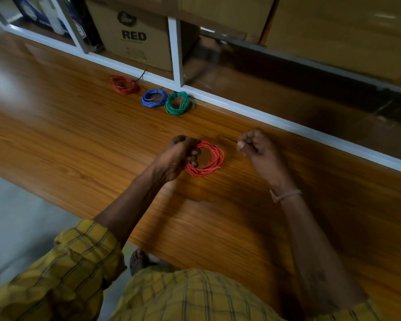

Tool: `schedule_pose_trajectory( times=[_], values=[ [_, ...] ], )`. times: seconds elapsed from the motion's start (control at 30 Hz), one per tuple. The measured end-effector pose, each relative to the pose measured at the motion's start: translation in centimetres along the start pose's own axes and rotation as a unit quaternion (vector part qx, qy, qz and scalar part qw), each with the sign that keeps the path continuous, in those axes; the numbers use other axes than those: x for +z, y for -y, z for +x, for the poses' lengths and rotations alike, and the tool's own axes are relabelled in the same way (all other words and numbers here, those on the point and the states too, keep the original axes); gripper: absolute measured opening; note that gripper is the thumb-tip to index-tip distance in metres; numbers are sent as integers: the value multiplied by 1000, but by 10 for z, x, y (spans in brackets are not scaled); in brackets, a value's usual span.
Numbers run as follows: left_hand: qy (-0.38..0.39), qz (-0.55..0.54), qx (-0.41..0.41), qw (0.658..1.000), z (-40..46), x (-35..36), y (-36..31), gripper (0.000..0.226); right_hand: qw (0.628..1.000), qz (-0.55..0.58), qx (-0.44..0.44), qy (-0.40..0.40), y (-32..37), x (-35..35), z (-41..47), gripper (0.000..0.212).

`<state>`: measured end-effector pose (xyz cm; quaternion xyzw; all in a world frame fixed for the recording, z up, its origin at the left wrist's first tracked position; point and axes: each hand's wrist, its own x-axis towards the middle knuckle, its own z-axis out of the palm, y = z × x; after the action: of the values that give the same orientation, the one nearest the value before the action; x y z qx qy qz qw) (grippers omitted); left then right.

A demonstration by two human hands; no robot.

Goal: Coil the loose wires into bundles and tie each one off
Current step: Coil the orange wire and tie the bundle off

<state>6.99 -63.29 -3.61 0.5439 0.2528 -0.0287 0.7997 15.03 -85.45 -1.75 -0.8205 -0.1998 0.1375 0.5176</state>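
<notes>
- Head view: our left hand (178, 156) grips the orange coil (205, 158) at its 9 o'clock side, fingers curled through the ring and closed on the strands; the coil sits at the centre of the wooden table (79, 140).
- Our right hand (258, 150) sits at 3 o'clock from the coil, apart from it, fingers closed in a loose fist and pinching a thin dark tie (230, 140) whose tip points back toward the coil.
- We cannot tell whether the tie reaches the coil.
- At 11 o'clock from our hands, well apart, three finished coils lie on the table near its far white edge: red coil (125, 84), blue coil (154, 98), green coil (179, 103).
- Blue and green coils touch; the red one lies just beside the blue, at its 10 o'clock.
- A box (134, 40) marked RED stands beyond the red coil.
</notes>
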Motion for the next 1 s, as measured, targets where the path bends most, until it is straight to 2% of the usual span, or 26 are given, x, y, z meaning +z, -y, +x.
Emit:
schedule_pose_trajectory(
  times=[0.17,0.23,0.4,0.53,0.7,0.87,1.0],
  values=[
    [-17,-1,1,1000,-4,-2,-3,11,990,-49,-63,116,53,-23,-17,8],
    [-18,6,3,1000,-6,-1,-6,6,984,-82,-71,138,61,-22,-19,7],
    [-4,32,12,999,-17,5,-13,12,968,-175,-135,122,60,-4,-15,8],
    [-11,52,16,998,-25,9,-18,7,961,-189,-189,76,62,6,-18,7],
    [-18,42,3,999,-26,0,-20,8,971,-123,-186,85,81,-5,-23,6],
    [1,36,-13,999,-25,0,-20,7,966,-150,-191,87,67,-1,-15,7],
    [4,43,-11,999,-31,4,-25,10,961,-181,-202,55,50,6,-8,8]
  ],
)
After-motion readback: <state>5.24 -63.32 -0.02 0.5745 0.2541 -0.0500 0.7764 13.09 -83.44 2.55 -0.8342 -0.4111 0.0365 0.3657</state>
